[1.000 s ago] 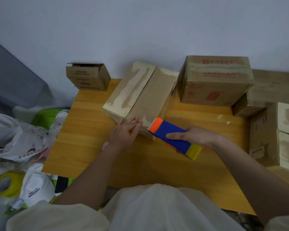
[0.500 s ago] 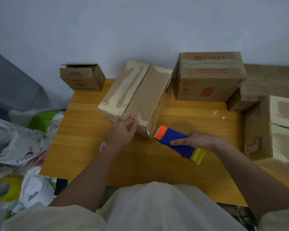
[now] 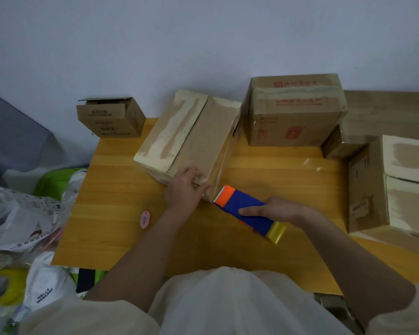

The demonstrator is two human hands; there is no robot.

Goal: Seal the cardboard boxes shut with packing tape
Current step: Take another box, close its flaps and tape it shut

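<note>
A long cardboard box (image 3: 198, 139) with closed flaps lies at an angle on the wooden table (image 3: 121, 213). My left hand (image 3: 184, 189) rests on its near corner, fingers over the top edge and thumb along the near side. My right hand (image 3: 273, 210) grips a blue tape dispenser (image 3: 244, 210) with an orange toothed end and a yellow tape roll at its back. The orange end sits just right of the box's near corner, close to the table top.
A taped box (image 3: 293, 112) stands at the back, more boxes (image 3: 392, 184) stack at the right, and a small open box (image 3: 109, 117) sits at the back left. A pink cutter (image 3: 145, 220) lies on the table. Bags and a yellow tape roll (image 3: 0, 286) lie on the left.
The dispenser in my right hand has dropped from the box's top corner to beside its near end. My left hand has stayed on the box's near corner, the thumb spreading along the side.
</note>
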